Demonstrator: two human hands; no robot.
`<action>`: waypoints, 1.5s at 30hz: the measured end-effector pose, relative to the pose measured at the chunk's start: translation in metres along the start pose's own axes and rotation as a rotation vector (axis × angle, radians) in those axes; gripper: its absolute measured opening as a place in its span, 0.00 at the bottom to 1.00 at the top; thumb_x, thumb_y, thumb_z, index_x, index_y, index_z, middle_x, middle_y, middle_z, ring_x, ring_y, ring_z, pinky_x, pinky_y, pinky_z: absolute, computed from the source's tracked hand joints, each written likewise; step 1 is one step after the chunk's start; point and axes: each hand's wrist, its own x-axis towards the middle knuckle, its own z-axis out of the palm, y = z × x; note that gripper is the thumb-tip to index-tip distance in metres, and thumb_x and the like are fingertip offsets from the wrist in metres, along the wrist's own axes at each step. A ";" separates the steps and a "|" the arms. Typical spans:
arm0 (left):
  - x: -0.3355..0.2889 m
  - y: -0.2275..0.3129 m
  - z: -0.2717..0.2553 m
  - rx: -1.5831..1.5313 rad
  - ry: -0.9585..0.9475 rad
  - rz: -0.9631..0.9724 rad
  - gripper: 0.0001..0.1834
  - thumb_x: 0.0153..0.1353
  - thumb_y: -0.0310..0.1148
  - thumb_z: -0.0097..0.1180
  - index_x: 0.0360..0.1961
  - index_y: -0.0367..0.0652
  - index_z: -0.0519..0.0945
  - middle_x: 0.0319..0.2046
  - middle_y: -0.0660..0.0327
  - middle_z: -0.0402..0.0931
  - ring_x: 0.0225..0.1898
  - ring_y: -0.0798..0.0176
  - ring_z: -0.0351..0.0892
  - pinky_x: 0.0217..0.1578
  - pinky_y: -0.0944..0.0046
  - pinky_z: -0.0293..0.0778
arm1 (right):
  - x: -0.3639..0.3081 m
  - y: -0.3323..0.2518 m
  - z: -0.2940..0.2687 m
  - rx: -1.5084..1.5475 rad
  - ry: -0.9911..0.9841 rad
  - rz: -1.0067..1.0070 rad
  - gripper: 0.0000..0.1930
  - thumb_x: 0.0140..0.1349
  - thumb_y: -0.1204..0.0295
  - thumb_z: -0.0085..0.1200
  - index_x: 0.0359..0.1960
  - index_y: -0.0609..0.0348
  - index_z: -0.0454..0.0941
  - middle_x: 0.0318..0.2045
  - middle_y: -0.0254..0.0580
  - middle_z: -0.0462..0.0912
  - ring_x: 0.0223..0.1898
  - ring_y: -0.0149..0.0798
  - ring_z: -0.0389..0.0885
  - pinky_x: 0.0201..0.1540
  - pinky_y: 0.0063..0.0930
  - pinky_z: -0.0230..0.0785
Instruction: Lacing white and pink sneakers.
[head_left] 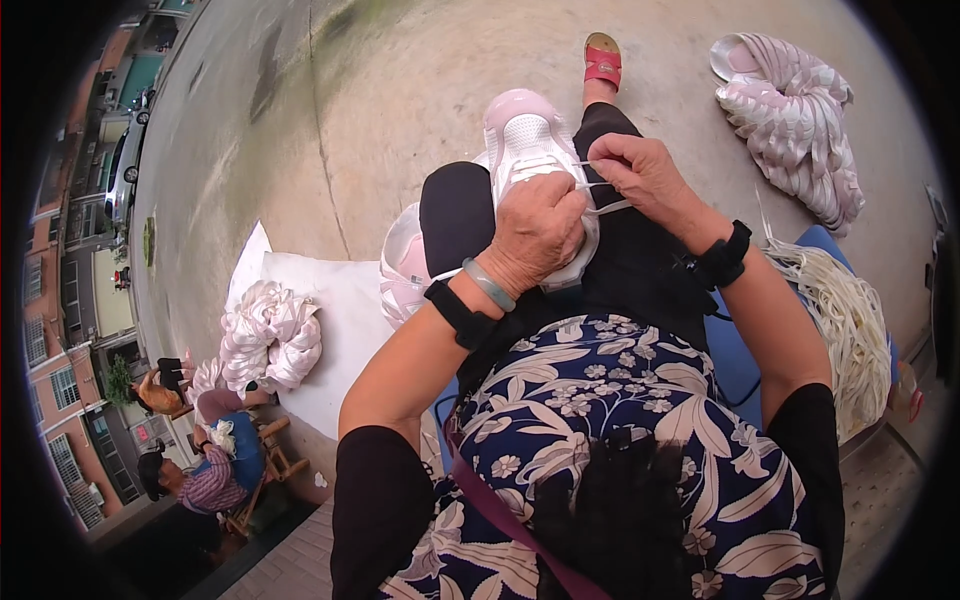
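Observation:
A white sneaker (527,135) with a pale pink toe rests across my lap, its toe pointing away from me. My left hand (540,225) is closed over the shoe's upper by the lacing; its fingertips are mostly hidden beneath the hand. Just to the right, my right hand (645,180) pinches a white shoelace (597,184) between thumb and fingers. Lace strands stretch from the eyelets toward that hand. Another pink and white shoe (405,262) is beside my left knee, partly covered by my leg.
At my right, a bundle of white laces (845,330) lies on a blue stool (828,246). Pink and white shoe parts are heaped on the ground (790,120) at far right. More form a pile (270,335) on a white sheet (335,300) at left. Another person (215,475) sits nearby.

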 end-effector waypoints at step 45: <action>0.007 -0.010 -0.032 -0.279 0.156 -0.444 0.07 0.49 0.19 0.54 0.30 0.39 0.77 0.22 0.60 0.74 0.21 0.71 0.72 0.22 0.71 0.68 | -0.009 0.000 0.045 -0.220 -0.050 0.037 0.06 0.50 0.70 0.54 0.29 0.57 0.74 0.22 0.47 0.78 0.27 0.52 0.77 0.35 0.40 0.67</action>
